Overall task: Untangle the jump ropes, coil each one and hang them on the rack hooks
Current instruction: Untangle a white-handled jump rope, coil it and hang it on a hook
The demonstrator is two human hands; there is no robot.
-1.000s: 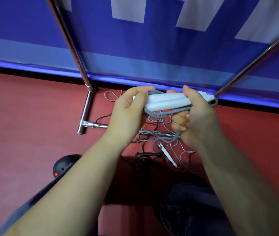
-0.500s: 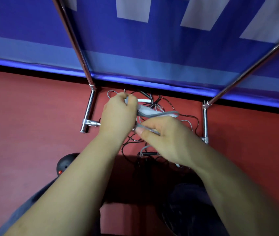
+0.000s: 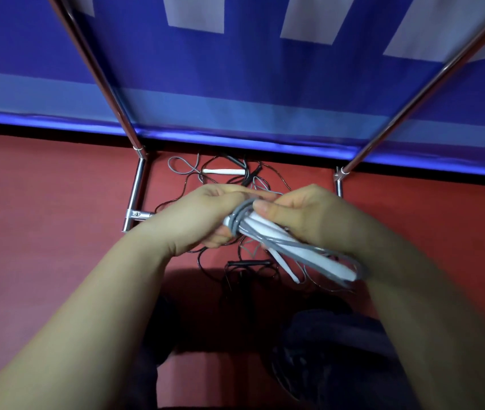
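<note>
Both hands meet over the floor, working one bundle between them. The left hand (image 3: 205,216) has its fingers curled round the near end of the grey rope (image 3: 288,242), where the cord is wound in tight turns across the white handles (image 3: 318,258). The right hand (image 3: 309,217) grips the same bundle from the other side, thumb laid flat on top of the wraps, fingers folded underneath. The two handles lie side by side and slant down toward the right, with loops of grey cord running along them and out past their far tips — that end is blurred. Below the hands, on the red floor (image 3: 43,232), lies the tangle of ropes (image 3: 235,179) that remains: thin black and grey cords crossing one another, a loose white handle (image 3: 223,171) near the wall, another white handle (image 3: 287,267) further forward, and a black handle (image 3: 248,263) near the shadow. The heap sits between the two chrome feet of the rack (image 3: 136,190), whose slanted poles rise left and right in front of a blue banner (image 3: 250,84). No hooks show from here, and no rope hangs on the poles in sight.
</note>
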